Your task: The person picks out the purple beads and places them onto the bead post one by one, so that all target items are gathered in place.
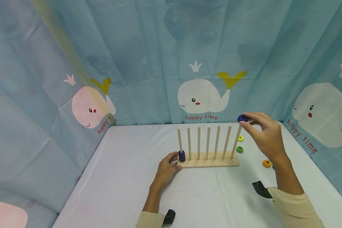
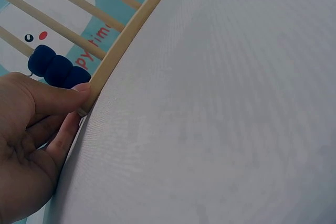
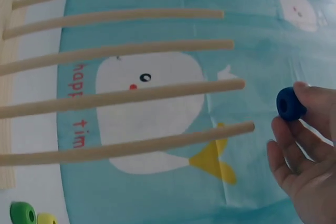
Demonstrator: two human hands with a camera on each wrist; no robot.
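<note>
A wooden base (image 1: 211, 163) with a row of several upright pegs (image 1: 207, 142) stands on the white table. Three dark blue beads (image 2: 59, 69) are stacked at the bottom of the leftmost peg. My left hand (image 1: 164, 172) grips the left end of the base, its thumb at the front edge. Up at the right, my right hand (image 1: 266, 137) pinches another dark blue bead (image 3: 290, 104) between thumb and fingers. In the head view this bead overlaps the top of the rightmost peg; the right wrist view shows it apart from the peg tips, its hole facing them.
Right of the base lie a yellow bead (image 1: 240, 138), a green bead (image 1: 239, 149) and an orange bead (image 1: 267, 163) on the white tablecloth (image 1: 125, 177). Another blue bead is mostly hidden behind the right wrist. A blue whale-print curtain (image 1: 148, 63) encloses the table at the back and sides.
</note>
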